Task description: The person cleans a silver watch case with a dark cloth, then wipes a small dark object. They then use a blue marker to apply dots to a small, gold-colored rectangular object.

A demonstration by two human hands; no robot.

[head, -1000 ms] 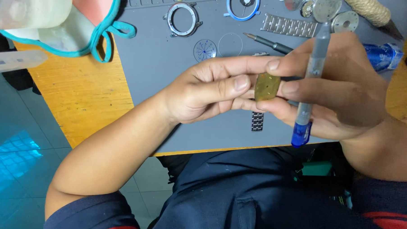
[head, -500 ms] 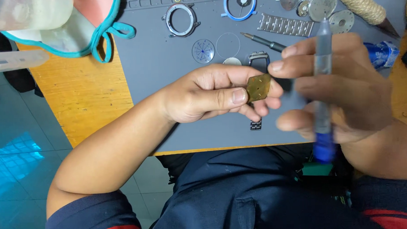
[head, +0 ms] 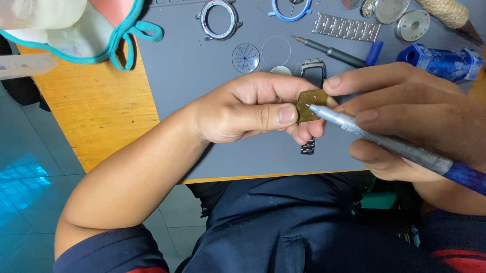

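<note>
The left hand (head: pixel 242 112) pinches a half-hidden brass piece (head: pixel 309 104); the right hand (head: pixel 415 119) grips a pen-like tool (head: pixel 394 147), cut off.

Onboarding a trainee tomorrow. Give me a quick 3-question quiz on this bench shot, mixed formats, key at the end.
1. True or false: the left hand pinches a small brass-coloured part between thumb and fingers.
2. Multiple choice: where does the tip of the silver tool with the blue end, held in the right hand, sit? A) on the clear round crystal B) at the brass-coloured part C) on the wooden table
3. Short answer: which metal piece lies flat on the grey mat at the top, just left of the round silver discs?

Key: 1 true; 2 B; 3 the metal bracelet strip.
</note>
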